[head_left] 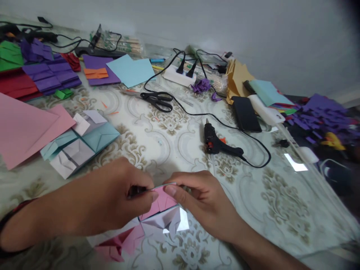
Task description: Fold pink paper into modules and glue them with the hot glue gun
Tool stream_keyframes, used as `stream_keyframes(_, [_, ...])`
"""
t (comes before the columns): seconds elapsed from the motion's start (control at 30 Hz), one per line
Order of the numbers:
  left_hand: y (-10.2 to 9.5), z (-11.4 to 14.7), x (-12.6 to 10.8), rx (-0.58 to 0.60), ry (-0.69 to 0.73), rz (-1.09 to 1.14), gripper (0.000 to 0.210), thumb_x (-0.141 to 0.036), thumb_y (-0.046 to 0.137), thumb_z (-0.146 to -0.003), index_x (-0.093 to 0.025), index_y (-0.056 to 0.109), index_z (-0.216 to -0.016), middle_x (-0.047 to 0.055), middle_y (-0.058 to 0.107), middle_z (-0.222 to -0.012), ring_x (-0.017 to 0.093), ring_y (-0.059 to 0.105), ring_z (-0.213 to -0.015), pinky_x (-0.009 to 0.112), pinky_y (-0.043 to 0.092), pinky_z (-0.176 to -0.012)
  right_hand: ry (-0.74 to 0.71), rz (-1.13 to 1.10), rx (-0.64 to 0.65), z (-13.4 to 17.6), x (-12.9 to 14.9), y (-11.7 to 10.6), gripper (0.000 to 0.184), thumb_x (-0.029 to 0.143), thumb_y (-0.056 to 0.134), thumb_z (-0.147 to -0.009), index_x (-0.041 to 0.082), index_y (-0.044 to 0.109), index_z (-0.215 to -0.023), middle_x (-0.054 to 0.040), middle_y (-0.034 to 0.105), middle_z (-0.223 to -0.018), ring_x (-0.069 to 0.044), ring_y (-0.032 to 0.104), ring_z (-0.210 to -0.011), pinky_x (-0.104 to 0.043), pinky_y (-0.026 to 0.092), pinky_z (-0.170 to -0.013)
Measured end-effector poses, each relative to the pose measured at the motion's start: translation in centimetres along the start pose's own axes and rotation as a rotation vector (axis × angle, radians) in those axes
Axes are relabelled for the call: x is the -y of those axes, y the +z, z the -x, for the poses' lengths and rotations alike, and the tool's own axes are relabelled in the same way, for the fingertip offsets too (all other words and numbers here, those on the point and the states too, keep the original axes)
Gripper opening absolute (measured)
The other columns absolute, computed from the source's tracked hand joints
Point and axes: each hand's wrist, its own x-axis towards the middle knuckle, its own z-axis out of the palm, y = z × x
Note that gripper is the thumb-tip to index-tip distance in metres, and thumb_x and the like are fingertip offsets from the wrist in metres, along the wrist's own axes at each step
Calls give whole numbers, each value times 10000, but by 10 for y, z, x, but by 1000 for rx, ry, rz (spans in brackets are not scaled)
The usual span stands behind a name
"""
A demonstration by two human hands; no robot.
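My left hand (123,195) pinches the upper edge of a folded paper piece between thumb and finger. My right hand (202,198) grips the same edge a little to the right, its thumb on top. The folded paper piece (163,204) has pink squares and pale grey-white squares joined together, with raised folds. Its left part is partly hidden beneath my left hand. Left of my hands lies a similar folded piece (97,137) in light blue and white. Pink paper sheets (25,129) lie beside it at the far left.
A black glue gun (213,140) lies beyond my right hand, its cord looping right. Black-handled scissors (157,99) rest further back. A white power strip (180,76), a dark phone (246,114) and purple folded papers (53,73) lie around the patterned table cover (180,150).
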Motion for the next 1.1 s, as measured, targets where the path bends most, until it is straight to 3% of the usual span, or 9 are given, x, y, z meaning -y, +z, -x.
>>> stream_keyframes(0.07, [1,0,1,54,3,-65,372,-276,518,-974,-190,380,-639,-49,316,-576,117,308,-566,317,182,-526,-1,-14,14,0,-1,0,277,342,719,-965,159,750,-760,26,584,-624,-94,452,-568,-233,336,-522])
stream_keyframes(0.17, [0,-1,3,32,101,-127,345,-250,484,-987,-191,375,-665,-45,335,-598,123,305,-592,328,191,-544,55,-62,30,0,-3,-1,251,345,732,-957,161,732,-786,31,570,-643,-99,452,-589,-232,337,-524])
stream_keyframes(0.4, [-3,-11,0,36,-20,20,430,-321,516,-1001,-189,332,-635,-56,255,-604,102,274,-563,277,194,-491,87,-17,2,-3,-6,-5,466,453,710,-963,178,546,-623,62,341,-595,-94,287,-568,-261,227,-506])
stream_keyframes(0.5, [-4,-14,1,3,-24,26,428,-362,522,-1003,-194,354,-647,-56,280,-608,107,293,-576,266,212,-494,112,-55,24,-5,-5,-6,479,542,674,-966,186,569,-663,52,394,-617,-104,327,-580,-254,266,-512])
stream_keyframes(0.63, [-10,-15,4,-147,-13,130,437,-411,531,-1001,-192,397,-648,-49,336,-633,104,344,-587,239,262,-504,115,-91,-27,-8,-6,-11,509,627,559,-1002,191,617,-745,25,482,-675,-120,406,-614,-244,338,-529])
stream_keyframes(0.73, [-14,-17,6,-242,-34,243,400,-438,545,-992,-185,501,-685,-49,371,-645,100,367,-572,229,271,-495,123,-176,-40,-10,-7,-15,436,586,688,-942,182,662,-781,23,557,-692,-116,475,-629,-227,394,-561])
stream_keyframes(0.8, [-13,-18,8,-213,-29,305,380,-442,573,-979,-180,542,-707,-50,385,-647,99,370,-575,224,275,-499,135,-226,-40,-11,-8,-14,370,509,773,-904,175,677,-779,29,587,-687,-106,495,-625,-216,407,-571])
stream_keyframes(0.9, [-9,-19,13,-53,-40,389,384,-496,619,-968,-169,620,-769,-40,457,-674,106,402,-599,222,296,-511,142,-219,-21,-10,-9,-12,314,432,796,-901,172,685,-765,30,604,-693,-102,501,-632,-212,404,-570])
stream_keyframes(1.1, [-3,-22,21,95,-45,472,394,-485,649,-966,-161,613,-746,-50,434,-649,92,349,-573,212,246,-489,141,-99,-3,-7,-8,-7,358,455,758,-918,166,668,-727,26,568,-645,-105,449,-601,-231,340,-528])
